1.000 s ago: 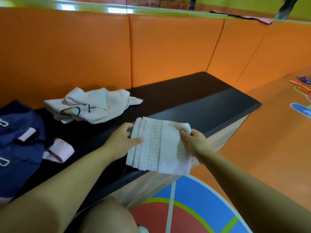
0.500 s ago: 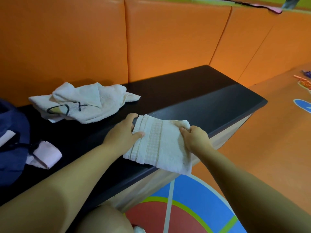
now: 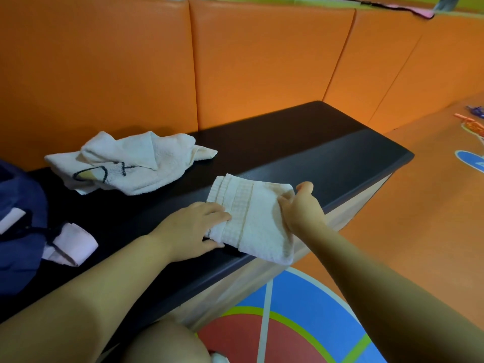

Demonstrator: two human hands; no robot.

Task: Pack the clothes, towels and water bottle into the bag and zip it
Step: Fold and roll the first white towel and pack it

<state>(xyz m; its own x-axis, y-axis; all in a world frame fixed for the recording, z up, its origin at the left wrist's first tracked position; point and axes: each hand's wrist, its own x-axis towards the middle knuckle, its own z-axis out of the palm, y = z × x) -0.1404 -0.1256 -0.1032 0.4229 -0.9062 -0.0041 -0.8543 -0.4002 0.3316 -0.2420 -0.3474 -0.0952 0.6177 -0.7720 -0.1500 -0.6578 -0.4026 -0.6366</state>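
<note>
Folded white towel [image 3: 251,218] lies at the front edge of the black bench [image 3: 327,155], one corner hanging over it. The left hand [image 3: 191,229] presses flat on its left side with fingers together; the right hand [image 3: 301,205] pinches its right edge. If the pressing hand lifts carelessly, I think the folds can open or the towel can slide to the floor. The blue bag [image 3: 18,226] waits well apart, at the left.
</note>
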